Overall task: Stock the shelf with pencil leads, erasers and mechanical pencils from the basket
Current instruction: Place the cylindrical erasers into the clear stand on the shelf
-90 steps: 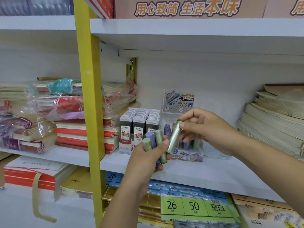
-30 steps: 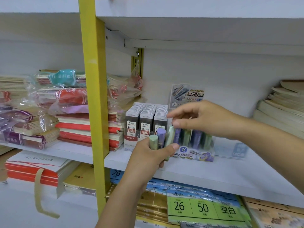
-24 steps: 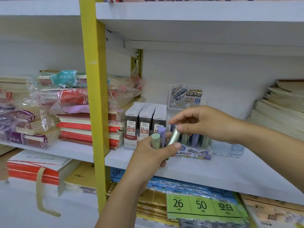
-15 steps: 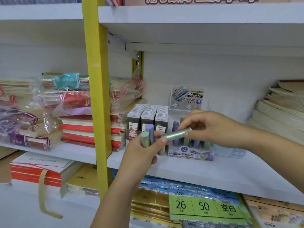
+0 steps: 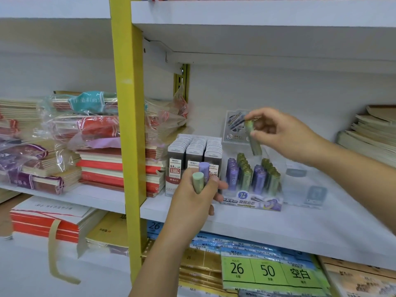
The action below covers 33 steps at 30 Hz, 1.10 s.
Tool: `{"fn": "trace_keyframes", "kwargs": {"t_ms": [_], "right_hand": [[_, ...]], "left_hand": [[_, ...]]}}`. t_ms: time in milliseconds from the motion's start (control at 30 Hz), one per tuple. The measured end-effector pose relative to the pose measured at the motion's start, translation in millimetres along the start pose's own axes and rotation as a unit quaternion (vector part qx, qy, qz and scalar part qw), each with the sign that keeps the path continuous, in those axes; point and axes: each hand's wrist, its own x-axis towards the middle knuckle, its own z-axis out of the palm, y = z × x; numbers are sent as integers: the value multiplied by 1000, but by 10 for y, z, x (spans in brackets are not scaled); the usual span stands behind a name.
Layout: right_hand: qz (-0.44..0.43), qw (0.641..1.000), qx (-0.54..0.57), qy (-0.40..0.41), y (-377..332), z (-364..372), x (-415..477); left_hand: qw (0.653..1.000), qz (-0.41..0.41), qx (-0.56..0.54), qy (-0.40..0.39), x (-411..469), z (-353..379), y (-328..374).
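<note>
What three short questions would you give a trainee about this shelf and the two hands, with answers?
1. True or false: the right hand pinches a purple tube.
2. How many tubes show in the left hand? A one, B two, C four.
3. Fill in: the grey lead cases stand to the ___ of the display box.
Key: 1 false, it pinches a green tube; 2 B; 3 left.
</note>
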Motion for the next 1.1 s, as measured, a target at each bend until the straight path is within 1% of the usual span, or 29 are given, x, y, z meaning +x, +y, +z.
{"fn": "trace_keyframes", "kwargs": {"t_ms": [67, 133, 200, 333, 367, 433, 500, 733, 900, 967, 1000, 1067, 1100], "right_hand": [[23, 998, -41, 42, 101, -51, 179], [49, 992, -101, 49, 203, -41, 338], [71, 987, -141, 22, 302, 13, 465], [96, 968, -223, -64, 448, 167, 608], [109, 967, -217, -83, 479, 204, 623], [143, 970, -162, -110, 513, 244, 623], [158, 972, -127, -117, 525, 246, 623], [165, 968, -127, -136, 554, 300, 659], [187, 948, -154, -206, 529, 306, 666], [163, 939, -210, -216, 475, 293, 637], [137, 939, -246, -199, 437, 268, 615], [67, 952, -270, -127, 309, 212, 511], [38, 967, -237, -89, 228, 187, 419]], "left_hand": [[1000, 2, -1, -1, 7, 26, -4], [1000, 3, -9, 1, 9, 41, 1], [1000, 0, -19, 6, 10, 41, -5], [999, -4, -34, 29, 14, 35, -40], [999, -7, -35, 32, 19, 39, -47], [999, -15, -35, 34, 28, 50, -61], [999, -16, -34, 32, 28, 51, -70], [999, -22, -35, 26, 49, 52, -55], [999, -18, -26, 19, 51, 23, -57], [1000, -17, -21, 14, 41, 18, -58], [1000, -14, -20, 11, 38, 12, -62], [1000, -11, -21, 6, 33, 5, -61], [1000, -10, -18, 4, 28, 5, -57]]}}
